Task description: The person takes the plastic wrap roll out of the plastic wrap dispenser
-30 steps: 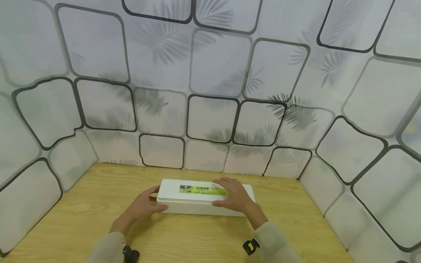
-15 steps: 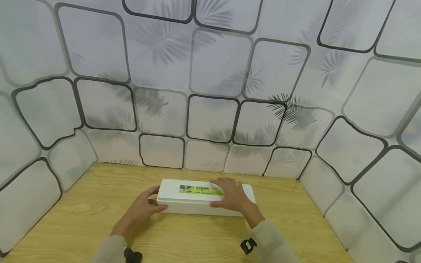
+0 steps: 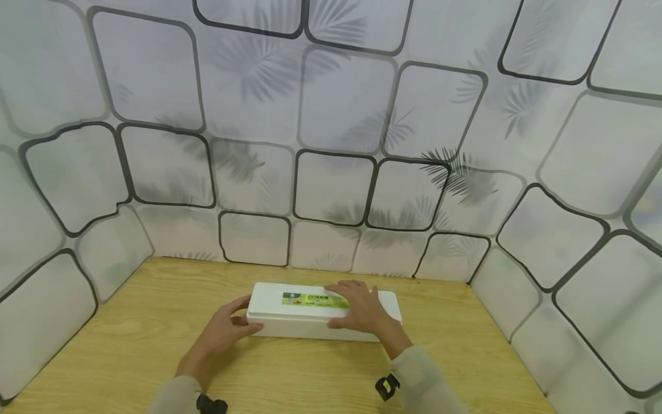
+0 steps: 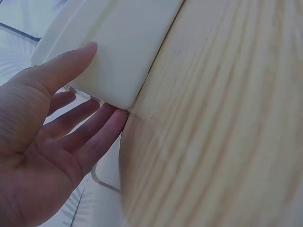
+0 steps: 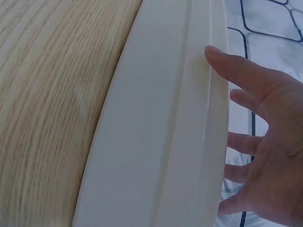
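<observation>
A long white plastic storage box (image 3: 305,328) with its lid (image 3: 269,291) on lies flat on the wooden table. The lid carries a yellow-green label (image 3: 305,299), its right part covered by fingers. At the box's left end, my left hand (image 3: 223,326) holds the corner, thumb (image 4: 80,61) on the front wall and fingers bent against the end wall. My right hand (image 3: 364,311) spans the lid right of centre. Its thumb (image 5: 225,61) presses the lid's front edge, while the other fingers reach across the top; their tips are partly hidden in the right wrist view.
Bare wooden tabletop (image 3: 289,374) extends in front of the box and to both sides. Patterned sheeting (image 3: 331,190) with rounded outlines and leaf prints rises behind the table and along its left and right edges. Black devices (image 3: 387,386) sit at both wrists.
My right hand has slid slightly left along the lid, covering a little more of the label. The left forearm has shifted slightly right; the box and lid have stayed in place.
</observation>
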